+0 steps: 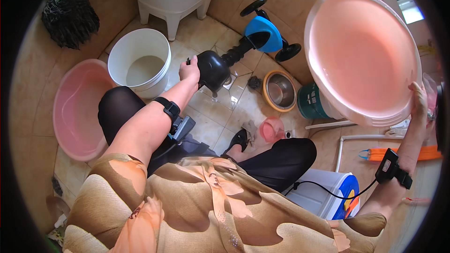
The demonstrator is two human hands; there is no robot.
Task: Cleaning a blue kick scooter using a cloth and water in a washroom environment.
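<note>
My left hand [190,70] grips the edge of the black plastic seat [213,68] of a child's ride-on toy. Its blue front part [264,33] and black wheels lie further off, by the tiled wall. My right hand [418,100] grips the rim of a large pink plastic basin [355,56] at its lower right. The basin is tilted with its inside towards me. Under its lower left edge stands a green and white bucket [311,102]; whether the two touch is unclear.
A white bucket [147,72] and a pink tub [75,112] stand at my left. On the wet tiles are a metal bowl with an orange rim [280,91], a dark scouring pad [254,82] and a small pink container [271,130]. White pipes [339,154] run at the right.
</note>
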